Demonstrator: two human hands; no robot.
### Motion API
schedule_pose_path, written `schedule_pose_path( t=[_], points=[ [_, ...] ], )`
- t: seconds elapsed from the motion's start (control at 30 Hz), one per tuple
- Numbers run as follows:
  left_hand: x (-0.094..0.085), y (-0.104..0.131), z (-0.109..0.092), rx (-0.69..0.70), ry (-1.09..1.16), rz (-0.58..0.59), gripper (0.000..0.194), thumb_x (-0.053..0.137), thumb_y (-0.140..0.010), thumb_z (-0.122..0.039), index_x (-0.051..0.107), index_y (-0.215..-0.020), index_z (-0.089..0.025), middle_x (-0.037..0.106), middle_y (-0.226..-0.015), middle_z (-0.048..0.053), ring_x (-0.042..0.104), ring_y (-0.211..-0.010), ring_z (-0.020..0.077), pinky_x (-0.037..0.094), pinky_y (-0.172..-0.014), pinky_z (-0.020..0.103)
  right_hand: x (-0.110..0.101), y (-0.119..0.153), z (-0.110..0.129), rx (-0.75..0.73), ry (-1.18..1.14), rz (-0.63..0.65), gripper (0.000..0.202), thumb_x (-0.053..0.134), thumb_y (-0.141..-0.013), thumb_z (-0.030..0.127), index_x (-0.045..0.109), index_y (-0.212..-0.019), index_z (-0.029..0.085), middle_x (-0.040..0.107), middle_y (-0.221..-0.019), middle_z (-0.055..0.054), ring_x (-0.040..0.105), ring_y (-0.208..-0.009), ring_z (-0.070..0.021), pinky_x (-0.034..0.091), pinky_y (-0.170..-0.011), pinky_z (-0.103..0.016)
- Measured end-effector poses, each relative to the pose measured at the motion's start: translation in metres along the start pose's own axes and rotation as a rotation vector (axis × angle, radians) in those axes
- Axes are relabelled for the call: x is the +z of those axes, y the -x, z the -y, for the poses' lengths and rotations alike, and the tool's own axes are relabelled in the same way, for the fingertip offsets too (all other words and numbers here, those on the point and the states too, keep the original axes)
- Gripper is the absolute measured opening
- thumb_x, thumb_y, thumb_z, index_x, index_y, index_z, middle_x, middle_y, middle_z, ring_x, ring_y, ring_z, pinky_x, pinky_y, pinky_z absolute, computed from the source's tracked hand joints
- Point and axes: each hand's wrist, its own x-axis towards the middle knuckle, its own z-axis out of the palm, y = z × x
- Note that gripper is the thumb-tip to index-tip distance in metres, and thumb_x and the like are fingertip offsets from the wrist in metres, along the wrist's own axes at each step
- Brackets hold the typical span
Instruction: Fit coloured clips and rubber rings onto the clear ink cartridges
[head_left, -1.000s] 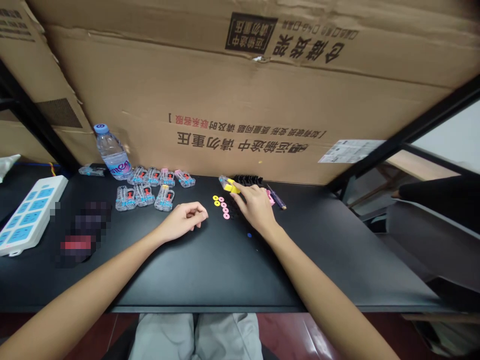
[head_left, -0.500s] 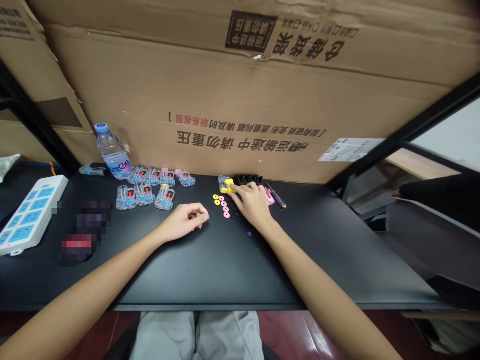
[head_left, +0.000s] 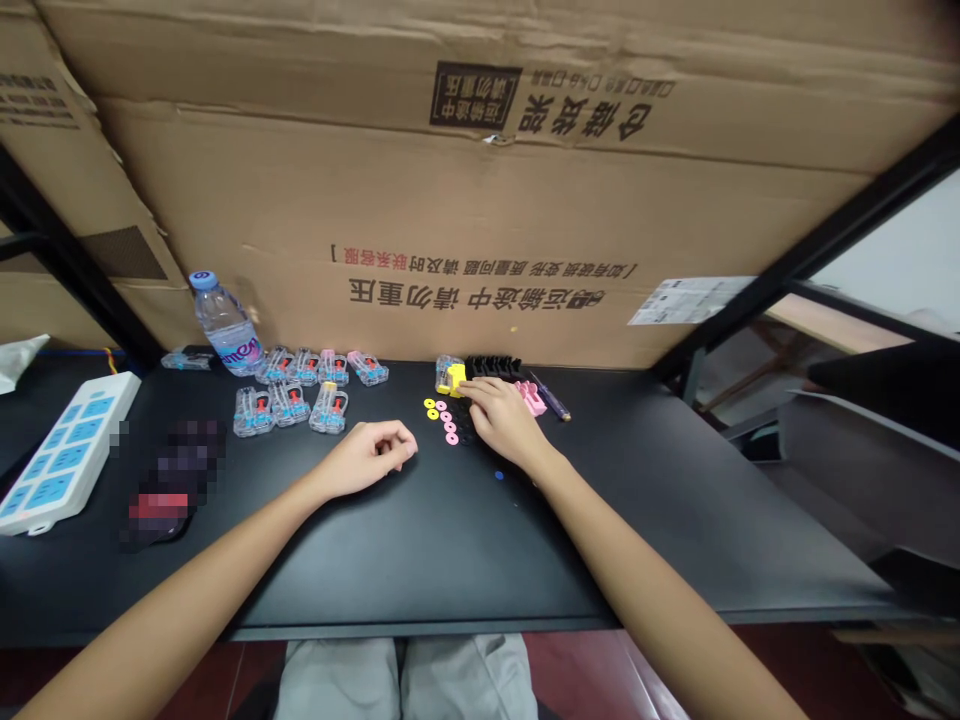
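Note:
My left hand (head_left: 373,455) rests on the black tabletop with its fingers loosely curled closed; nothing shows in them. Over the small parts my right hand (head_left: 506,420) lies palm down, fingers stretched forward. Its fingertips are at the edge of a yellow plastic piece (head_left: 455,380), beside a clear plastic case (head_left: 445,368). Pink rings (head_left: 447,418) and yellow rings (head_left: 430,404) lie left of that hand, black ones partly beneath it. Behind it is a row of black plastic pieces (head_left: 493,367); pink plastic pieces (head_left: 533,398) sit at its right, partly covered.
Several clear cases with blue and red parts (head_left: 291,403) stand at back left by a water bottle (head_left: 229,325). A screwdriver (head_left: 551,397) lies right. A blue disc (head_left: 499,475) is nearer me. Far left is a power strip (head_left: 71,450); cardboard (head_left: 450,200) walls the back.
My right hand has drawn slightly right from the yellow piece, which shows more fully. The pink pieces are more exposed. My left hand keeps its pose; the view has tilted slightly.

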Motion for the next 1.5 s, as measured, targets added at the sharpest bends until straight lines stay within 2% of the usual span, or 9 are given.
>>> schedule_pose_path(
  t=[0.3, 0.47, 0.63, 0.8, 1.03, 1.2, 1.37, 1.43, 1.5],
  points=[
    [-0.001, 0.004, -0.003, 0.067, -0.140, 0.007, 0.026, 0.058, -0.103, -0.041, 0.072, -0.094, -0.021, 0.072, -0.075, 0.000, 0.060, -0.063, 0.0134, 0.044, -0.063, 0.025, 0.002, -0.002, -0.007, 0.021, 0.010, 0.013, 0.043, 0.050, -0.097, 0.009, 0.081, -0.126, 0.018, 0.079, -0.134, -0.013, 0.068, -0.135, -0.0330, 0.050, -0.116, -0.057],
    [-0.023, 0.006, -0.008, 0.154, -0.618, -0.230, 0.021, 0.056, -0.101, -0.030, 0.074, -0.095, -0.024, 0.068, -0.073, 0.001, 0.062, -0.067, 0.0178, 0.041, -0.068, 0.029, -0.010, -0.003, -0.002, 0.027, -0.005, -0.059, 0.036, 0.052, -0.100, 0.016, 0.081, -0.123, 0.016, 0.081, -0.128, -0.013, 0.072, -0.124, -0.0320, 0.052, -0.111, -0.051],
    [-0.058, 0.006, -0.003, 0.081, -0.905, -0.411, 0.020, 0.054, -0.099, -0.026, 0.073, -0.094, -0.022, 0.073, -0.080, 0.006, 0.068, -0.077, 0.0250, 0.043, -0.076, 0.035, -0.039, 0.005, -0.021, 0.161, 0.107, -0.210, 0.032, 0.054, -0.100, 0.021, 0.083, -0.112, 0.015, 0.083, -0.104, -0.013, 0.070, -0.094, -0.0317, 0.053, -0.090, -0.046],
    [-0.067, 0.006, 0.006, -0.049, -0.959, -0.321, 0.018, 0.055, -0.099, -0.027, 0.073, -0.098, -0.023, 0.074, -0.084, 0.005, 0.068, -0.074, 0.0242, 0.038, -0.065, 0.032, -0.051, 0.015, -0.049, 0.240, 0.147, -0.199, 0.029, 0.059, -0.096, 0.024, 0.085, -0.104, 0.018, 0.083, -0.095, -0.012, 0.065, -0.086, -0.0306, 0.048, -0.082, -0.043],
    [-0.044, 0.005, 0.004, 0.129, -0.755, -0.178, 0.017, 0.058, -0.101, -0.034, 0.073, -0.097, -0.025, 0.066, -0.082, 0.002, 0.065, -0.083, 0.0219, 0.045, -0.074, 0.031, -0.034, 0.010, -0.036, 0.206, 0.176, -0.091, 0.032, 0.064, -0.101, 0.042, 0.086, -0.089, 0.022, 0.077, -0.087, -0.012, 0.059, -0.085, -0.0286, 0.039, -0.077, -0.041],
    [-0.043, 0.004, 0.008, 0.185, -0.709, -0.173, 0.019, 0.060, -0.103, -0.037, 0.074, -0.097, -0.026, 0.067, -0.085, 0.002, 0.062, -0.084, 0.0218, 0.045, -0.076, 0.033, -0.030, 0.007, -0.028, 0.188, 0.168, -0.061, 0.033, 0.064, -0.100, 0.039, 0.079, -0.076, 0.022, 0.074, -0.082, -0.011, 0.057, -0.084, -0.0275, 0.038, -0.075, -0.041],
    [-0.046, 0.002, 0.008, 0.214, -0.730, -0.238, 0.023, 0.060, -0.106, -0.040, 0.073, -0.097, -0.023, 0.073, -0.090, 0.003, 0.063, -0.091, 0.0240, 0.043, -0.086, 0.037, -0.031, 0.005, -0.004, 0.352, -0.271, -0.224, 0.030, 0.067, -0.096, 0.044, 0.074, -0.077, 0.022, 0.072, -0.074, -0.007, 0.060, -0.073, -0.0245, 0.047, -0.071, -0.039],
    [-0.042, 0.002, 0.005, 0.219, -0.707, -0.286, 0.021, 0.063, -0.105, -0.042, 0.073, -0.108, -0.023, 0.076, -0.101, 0.005, 0.065, -0.099, 0.0255, 0.044, -0.092, 0.040, -0.025, 0.003, 0.017, 0.428, -0.608, -0.143, 0.029, 0.069, -0.093, 0.048, 0.075, -0.083, 0.021, 0.076, -0.078, -0.007, 0.065, -0.072, -0.0236, 0.051, -0.068, -0.037],
    [-0.036, 0.003, 0.002, 0.227, -0.652, -0.303, 0.037, 0.072, -0.100, -0.049, 0.068, -0.127, -0.024, 0.076, -0.118, 0.007, 0.067, -0.111, 0.0280, 0.044, -0.100, 0.042, -0.017, 0.002, 0.040, 0.434, -0.831, 0.006, 0.029, 0.070, -0.092, 0.048, 0.074, -0.082, 0.021, 0.076, -0.080, -0.006, 0.068, -0.073, -0.0225, 0.053, -0.072, -0.036]
  ],
)
